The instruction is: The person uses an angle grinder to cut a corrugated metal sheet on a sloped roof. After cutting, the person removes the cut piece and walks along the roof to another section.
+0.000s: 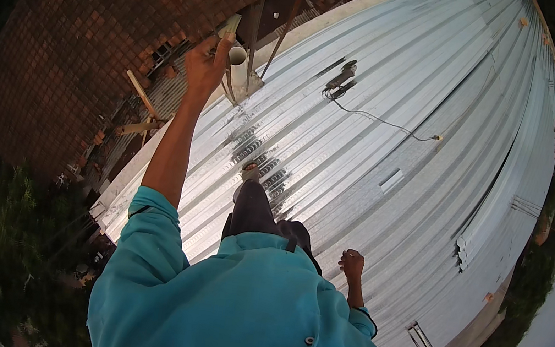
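My left hand (206, 66) is raised, arm stretched out over the left edge of the metal roof (361, 143). Its fingers are closed, and a small pale yellowish piece (230, 25) sticks up at the fingertips; its kind cannot be made out. Just right of this hand stands the open end of a white pipe (237, 57), beside thin upright posts. Low over the ribbed sheets at the right, my right hand (352, 264) hangs with its fingers curled in; whatever may be inside them is hidden. One foot (250, 169) is planted on the sheets.
A dark corded power tool (342, 77) lies on the roof ahead, its cable running right. A loose sheet piece (461, 253) lies at the right. Beyond the left edge are wooden pieces (142, 94), a lower tiled roof (120, 28) and trees (23, 243).
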Available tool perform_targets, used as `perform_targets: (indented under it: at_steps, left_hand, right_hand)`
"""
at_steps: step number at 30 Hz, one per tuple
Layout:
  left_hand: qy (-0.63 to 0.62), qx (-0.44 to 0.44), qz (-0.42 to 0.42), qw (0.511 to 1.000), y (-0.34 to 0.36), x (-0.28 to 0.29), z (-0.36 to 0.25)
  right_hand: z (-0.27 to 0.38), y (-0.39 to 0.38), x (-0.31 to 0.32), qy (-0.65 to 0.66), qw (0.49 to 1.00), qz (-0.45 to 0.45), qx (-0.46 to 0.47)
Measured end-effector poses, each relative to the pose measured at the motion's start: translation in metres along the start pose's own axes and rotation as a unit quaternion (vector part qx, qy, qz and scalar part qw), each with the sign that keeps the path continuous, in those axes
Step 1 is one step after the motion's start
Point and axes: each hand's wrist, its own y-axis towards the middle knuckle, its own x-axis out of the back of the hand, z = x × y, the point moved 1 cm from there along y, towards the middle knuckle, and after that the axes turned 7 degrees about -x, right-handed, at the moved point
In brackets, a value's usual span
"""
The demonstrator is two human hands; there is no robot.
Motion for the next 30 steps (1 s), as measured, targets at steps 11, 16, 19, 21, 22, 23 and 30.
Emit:
perform_targets:
  at_steps: [11,16,19,21,22,23,30]
  left_hand:
    - [-0.137,0.1,0.157,0.973,0.012,0.005,-0.001]
    - [-0.148,0.112,0.181,0.966,0.012,0.004,0.003]
    - [-0.132,0.118,0.202,0.963,0.014,-0.001,0.012]
    - [-0.107,0.093,0.218,0.966,0.016,0.001,0.011]
    - [-0.106,0.088,0.225,0.965,0.016,0.001,0.012]
    - [-0.104,0.084,0.23,0.964,0.017,0.003,0.014]
    - [-0.133,0.128,0.266,0.946,0.022,-0.002,0.01]
  right_hand:
    - [0.05,0.018,-0.008,-0.083,0.996,0.017,0.019]
    - [0.076,0.033,-0.021,-0.122,0.991,0.027,0.041]
    - [0.093,0.047,-0.026,-0.126,0.989,0.047,0.063]
    - [0.103,0.055,-0.031,-0.125,0.988,0.054,0.069]
    - [0.108,0.058,-0.034,-0.122,0.989,0.057,0.068]
    - [0.114,0.061,-0.038,-0.12,0.989,0.06,0.068]
    - [0.142,0.064,-0.053,-0.143,0.983,0.072,0.091]
